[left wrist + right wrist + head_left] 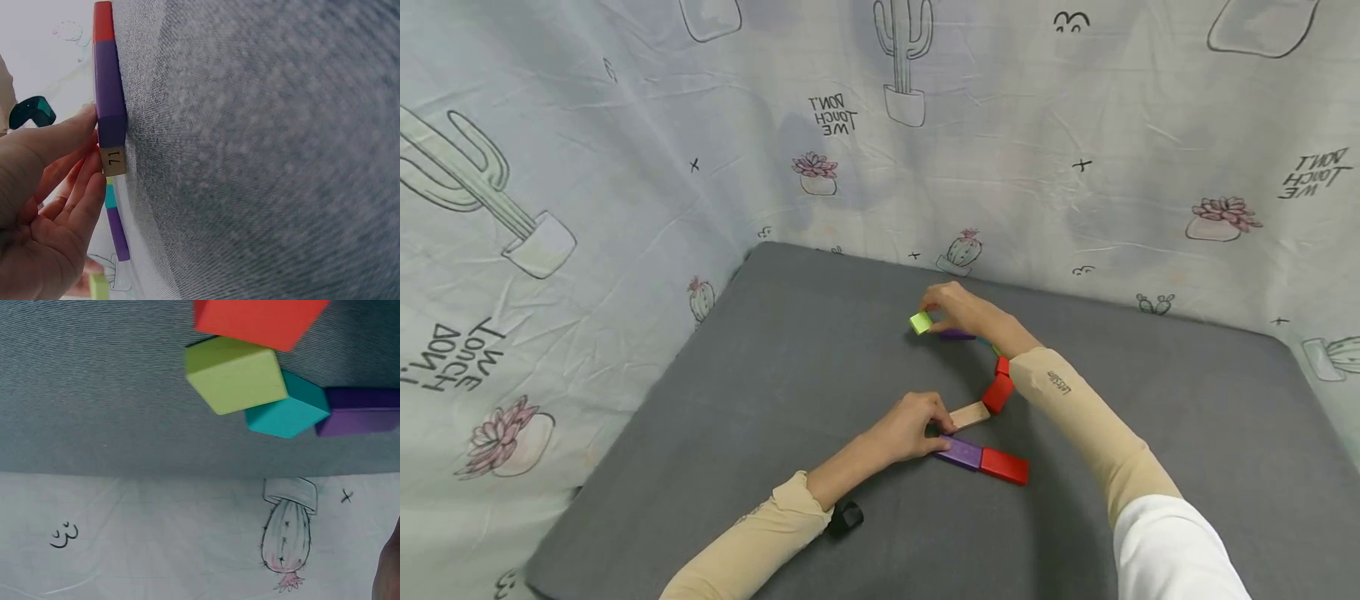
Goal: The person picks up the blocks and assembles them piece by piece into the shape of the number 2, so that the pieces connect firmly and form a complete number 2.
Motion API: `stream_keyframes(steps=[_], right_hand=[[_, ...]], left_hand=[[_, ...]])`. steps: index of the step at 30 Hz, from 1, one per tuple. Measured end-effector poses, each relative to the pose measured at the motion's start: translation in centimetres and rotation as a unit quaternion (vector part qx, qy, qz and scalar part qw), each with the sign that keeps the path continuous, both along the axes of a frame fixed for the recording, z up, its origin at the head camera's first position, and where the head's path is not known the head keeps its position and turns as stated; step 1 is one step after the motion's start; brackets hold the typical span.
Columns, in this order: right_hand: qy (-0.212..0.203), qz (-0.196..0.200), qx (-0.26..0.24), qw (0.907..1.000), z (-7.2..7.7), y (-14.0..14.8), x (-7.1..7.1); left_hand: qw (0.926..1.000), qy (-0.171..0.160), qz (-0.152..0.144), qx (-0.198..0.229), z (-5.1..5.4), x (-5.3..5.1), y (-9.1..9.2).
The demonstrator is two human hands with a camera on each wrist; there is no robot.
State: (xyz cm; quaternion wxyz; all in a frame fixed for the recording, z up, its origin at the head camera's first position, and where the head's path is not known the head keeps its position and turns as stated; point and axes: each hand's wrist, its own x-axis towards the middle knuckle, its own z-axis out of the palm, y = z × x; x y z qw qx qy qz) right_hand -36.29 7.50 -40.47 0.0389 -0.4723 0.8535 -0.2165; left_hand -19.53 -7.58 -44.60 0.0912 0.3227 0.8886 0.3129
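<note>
My right hand (pixel 958 310) pinches a light green block (pixel 921 322) near the back of the table, left of a purple block (pixel 957 335). Only a bit of that hand (pixel 387 572) shows at the right wrist view's edge. My left hand (pixel 912 427) has its thumb and fingers at the left end of another purple block (pixel 962 452), apparently pinching it. A plain wooden block (pixel 970 416), marked with a number on its end (pixel 114 160), lies right beside those fingers. A red block (pixel 1004 466) meets the purple block's right end.
Red blocks (pixel 997 393), a second light green block (pixel 237 375) and a teal block (pixel 289 407) continue the curved row toward the back purple block. A small black object (pixel 847 517) lies by the left forearm. Cactus-print cloth (pixel 1037 150) hangs behind the grey table (pixel 760 375).
</note>
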Motion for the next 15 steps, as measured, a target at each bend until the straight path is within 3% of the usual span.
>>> stream_keyframes(steps=[7, 15], right_hand=[[0.003, -0.002, 0.080, 0.9968, -1.2, 0.8, -0.6], [0.034, 0.035, 0.085, 0.9952, -2.1, 0.9, -1.0]], left_hand=[[1.0000, -0.002, -0.005, 0.000, 0.0, 0.0, 0.1], [1.0000, -0.004, -0.004, 0.001, 0.0, -0.3, 0.0]])
